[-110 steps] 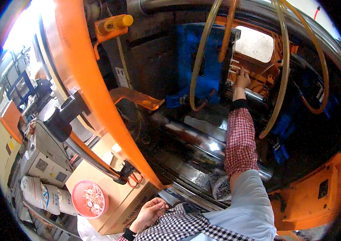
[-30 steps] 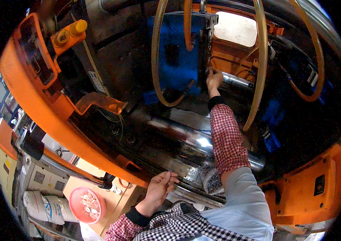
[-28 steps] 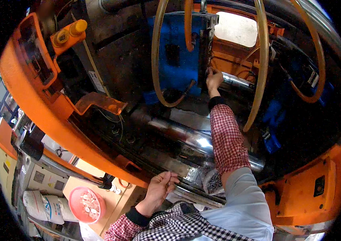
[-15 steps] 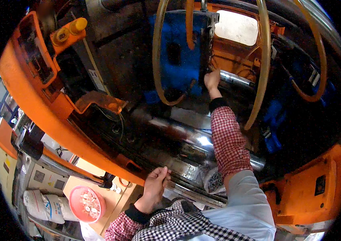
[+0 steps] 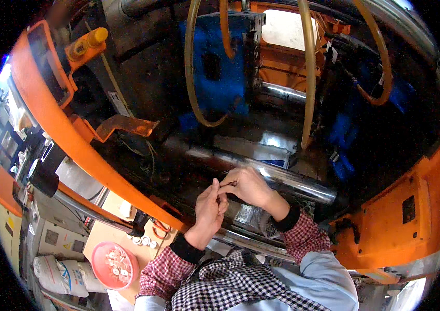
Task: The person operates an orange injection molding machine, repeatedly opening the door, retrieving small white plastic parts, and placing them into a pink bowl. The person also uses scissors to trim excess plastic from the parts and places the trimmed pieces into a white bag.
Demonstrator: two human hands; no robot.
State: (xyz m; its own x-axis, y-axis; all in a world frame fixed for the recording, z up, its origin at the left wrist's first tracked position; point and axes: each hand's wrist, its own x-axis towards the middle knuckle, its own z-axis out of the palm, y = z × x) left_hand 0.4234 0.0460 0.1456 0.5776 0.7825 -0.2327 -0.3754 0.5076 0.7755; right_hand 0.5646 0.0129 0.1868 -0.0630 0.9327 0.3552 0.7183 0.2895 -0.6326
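My left hand (image 5: 209, 212) and my right hand (image 5: 249, 187) meet in front of me, fingertips touching. Both are closed in a pinch; whatever lies between the fingers is too small or hidden to make out. Just behind the hands runs a shiny metal bar (image 5: 303, 187) inside the machine. Farther in stands a blue mould block (image 5: 212, 67) with translucent yellowish hoses (image 5: 309, 78) hanging around it.
An orange machine frame (image 5: 82, 155) curves along the left, and an orange panel (image 5: 393, 223) stands at the right. At lower left, a pink basin (image 5: 94, 264) of small pale parts and several white round pieces (image 5: 145, 241) rest on a table (image 5: 98, 238). White sacks (image 5: 51, 272) lie beyond.
My right hand has come back from beside the blue block to meet my left hand. The left hand has risen slightly, and the view has shifted.
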